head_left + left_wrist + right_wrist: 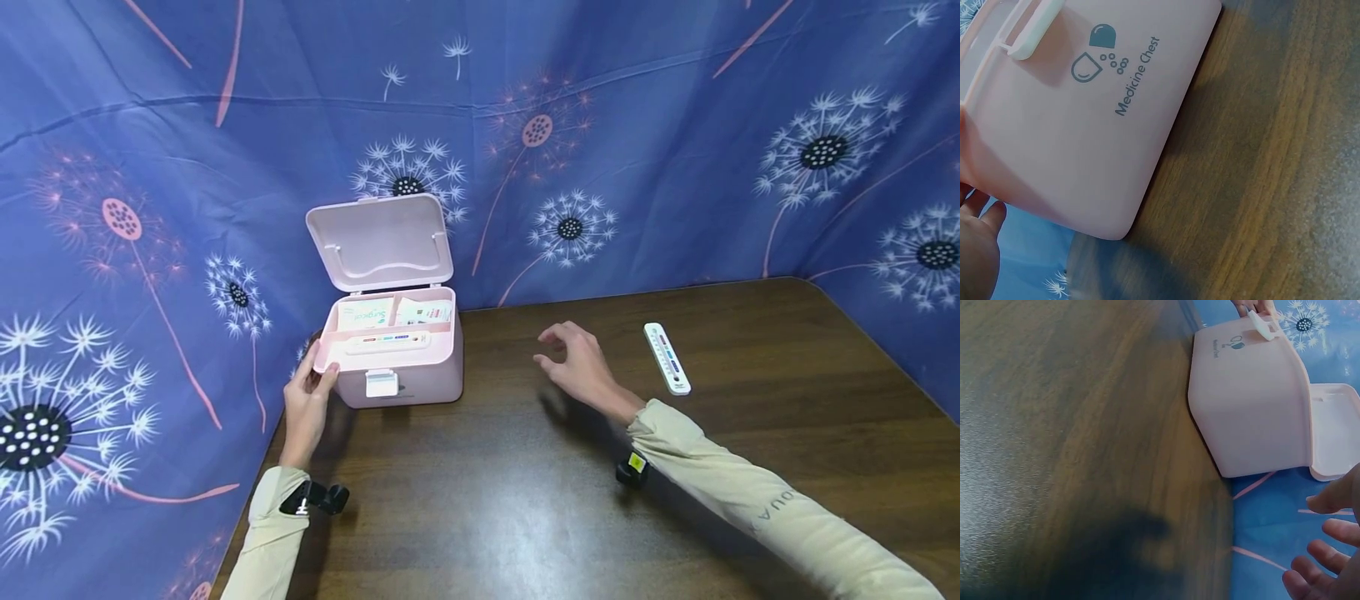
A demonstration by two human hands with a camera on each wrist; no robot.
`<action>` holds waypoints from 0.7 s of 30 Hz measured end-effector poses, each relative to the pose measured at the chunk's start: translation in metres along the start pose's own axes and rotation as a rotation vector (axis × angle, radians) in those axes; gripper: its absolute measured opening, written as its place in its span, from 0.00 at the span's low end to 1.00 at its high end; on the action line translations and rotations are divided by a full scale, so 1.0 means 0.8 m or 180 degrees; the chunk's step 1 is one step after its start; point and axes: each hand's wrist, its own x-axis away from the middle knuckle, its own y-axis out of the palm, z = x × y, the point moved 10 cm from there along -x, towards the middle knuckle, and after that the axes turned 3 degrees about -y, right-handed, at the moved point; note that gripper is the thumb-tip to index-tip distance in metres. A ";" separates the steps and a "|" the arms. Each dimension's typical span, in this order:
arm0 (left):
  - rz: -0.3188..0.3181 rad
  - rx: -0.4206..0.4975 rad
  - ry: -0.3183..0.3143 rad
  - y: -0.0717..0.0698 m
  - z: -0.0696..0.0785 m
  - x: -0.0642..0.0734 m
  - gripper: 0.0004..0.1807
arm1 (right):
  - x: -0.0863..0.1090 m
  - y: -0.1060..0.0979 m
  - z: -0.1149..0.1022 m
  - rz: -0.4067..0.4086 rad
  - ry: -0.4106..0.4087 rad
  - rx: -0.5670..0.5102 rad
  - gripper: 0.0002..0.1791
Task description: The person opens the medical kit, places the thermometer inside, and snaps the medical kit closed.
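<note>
Okay, from my remote seat: pink medicine chest point(431, 385) sits on the wooden table point(480, 508), left of centre, lid point(384, 243) up, white latch point(382, 383) hanging at the front. Left hand point(304, 417) grips its front-left corner, thumb on the rim. Right hand point(579, 367) is loosely spread, fingers bent a bit, nothing held, above the table between chest and loose thermometer point(667, 358). I see another, the boxed thermometer point(387, 342), lying lengthwise in the front compartment; behind it, a "Surgical" packet point(364, 314) and a second packet point(424, 312), side by side. Blue dandelion cloth point(637, 183) hangs behind.
</note>
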 end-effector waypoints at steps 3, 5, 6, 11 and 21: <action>0.0035 -0.0030 0.0072 0.000 -0.001 0.000 0.31 | 0.005 -0.002 0.005 0.0027 0.0027 0.0009 0.12; 0.0034 -0.0025 0.0073 0.000 -0.001 -0.001 0.31 | 0.008 -0.002 0.009 0.0043 0.0041 0.0012 0.13; 0.0023 -0.0018 0.0060 0.000 -0.001 -0.001 0.31 | 0.010 -0.002 0.010 0.0054 0.0044 0.0015 0.13; -0.0060 -0.0030 -0.0031 0.004 0.010 0.002 0.32 | 0.017 -0.004 0.020 0.0149 0.0061 0.0018 0.13; -0.0061 -0.0088 -0.0021 0.006 0.033 0.014 0.31 | 0.025 -0.008 0.033 0.0301 0.0072 0.0180 0.14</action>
